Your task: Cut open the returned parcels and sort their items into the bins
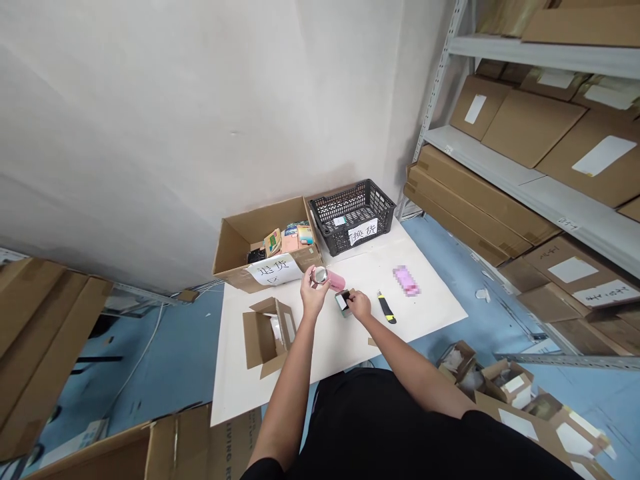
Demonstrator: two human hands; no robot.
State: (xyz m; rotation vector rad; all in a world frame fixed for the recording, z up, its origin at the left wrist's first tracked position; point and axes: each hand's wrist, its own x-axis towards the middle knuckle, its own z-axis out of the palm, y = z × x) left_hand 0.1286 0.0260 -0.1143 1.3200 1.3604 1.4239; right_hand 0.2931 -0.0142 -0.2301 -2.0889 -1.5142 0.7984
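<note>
Beside stocked shelving (575, 200), a white table (333, 340).

top (380, 427): black, apparently plain — short sleeves (263, 470) | left hand (312, 297): bare | right hand (360, 306): bare

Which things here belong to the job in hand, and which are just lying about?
Seemingly in the job:
pink cylinder, in the left hand
small labelled item, at the right hand

Probably just lying about:
cutter, untouched
blurred pink thing
shelf boxes
floor boxes
</note>
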